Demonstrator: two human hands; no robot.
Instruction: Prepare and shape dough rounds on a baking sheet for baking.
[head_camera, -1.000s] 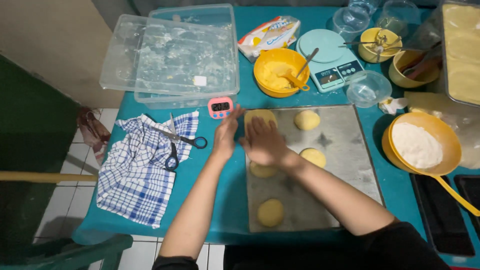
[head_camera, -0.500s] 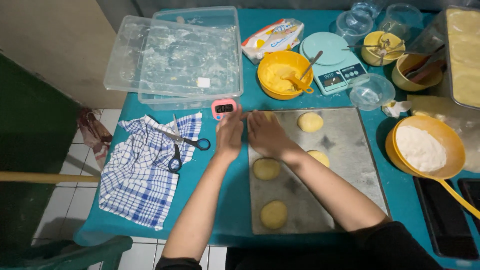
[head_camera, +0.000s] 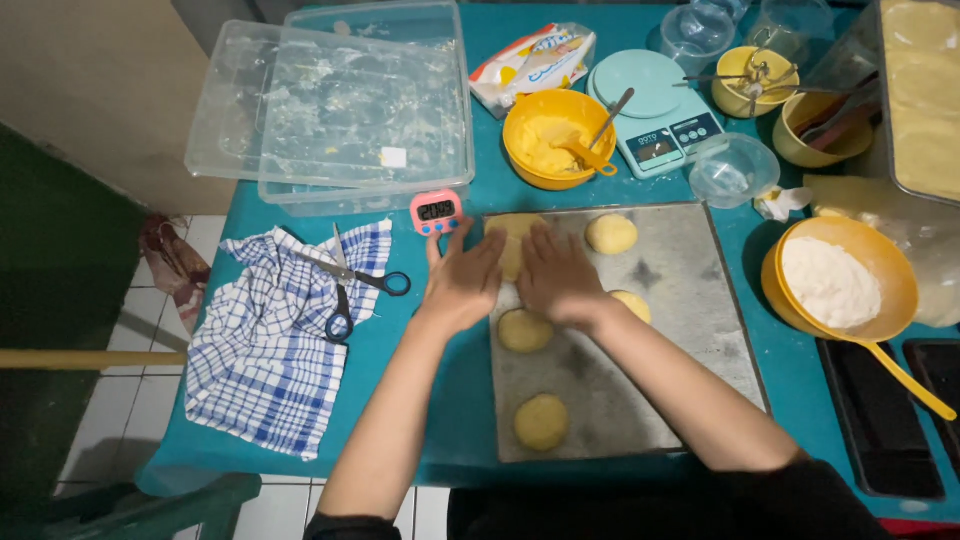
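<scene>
A grey metal baking tray (head_camera: 690, 300) lies on the teal table and carries several round yellow dough pieces. My left hand (head_camera: 462, 282) and my right hand (head_camera: 555, 278) press side by side, fingers flat, on a dough piece (head_camera: 512, 232) at the tray's top left corner. More dough rounds lie at the top middle (head_camera: 611, 233), just under my hands (head_camera: 525, 330), partly hidden beside my right wrist (head_camera: 632, 305), and near the front edge (head_camera: 541, 421).
A pink timer (head_camera: 436, 211) stands just above my left hand. Scissors (head_camera: 345, 285) rest on a blue checked cloth (head_camera: 270, 350) at left. Clear plastic boxes (head_camera: 340, 100), a yellow bowl of batter (head_camera: 556, 140), a scale (head_camera: 655, 110) and a flour bowl (head_camera: 840, 280) ring the tray.
Both hands stay on the top left dough piece, drawing a little closer together and flatter on it. The camera has shifted slightly.
</scene>
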